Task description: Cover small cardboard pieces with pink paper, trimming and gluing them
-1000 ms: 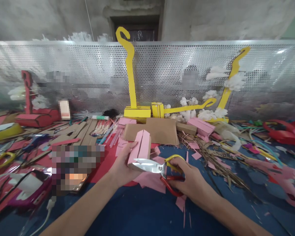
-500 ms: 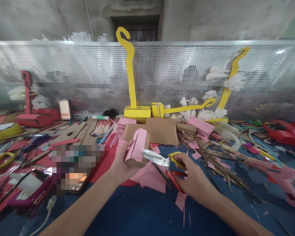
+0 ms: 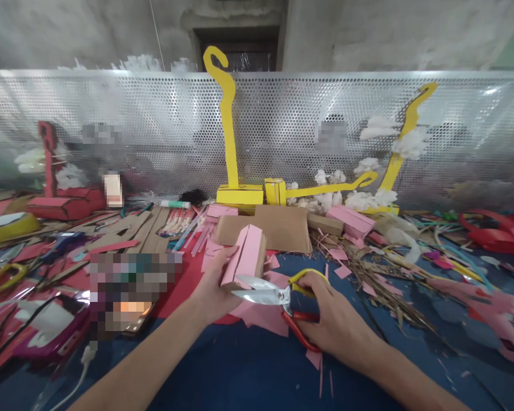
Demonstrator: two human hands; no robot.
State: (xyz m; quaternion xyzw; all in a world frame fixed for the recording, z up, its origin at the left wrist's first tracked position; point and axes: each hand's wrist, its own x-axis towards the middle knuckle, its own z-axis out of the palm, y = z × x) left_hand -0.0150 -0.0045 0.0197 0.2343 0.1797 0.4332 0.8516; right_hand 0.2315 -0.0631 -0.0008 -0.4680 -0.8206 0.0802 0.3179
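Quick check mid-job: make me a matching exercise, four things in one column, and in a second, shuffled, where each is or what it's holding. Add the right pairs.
Things
1. Left hand
2. Right hand
3. Pink glue gun
4. Tall yellow hook

Places and states
A. Lies toward the right edge of the picture
B. Holds a pink-and-brown cardboard box
C. Stands upright in front of the perforated metal panel
D. Holds scissors by their yellow and red handles, blades apart

Right pairs
1-B
2-D
3-A
4-C
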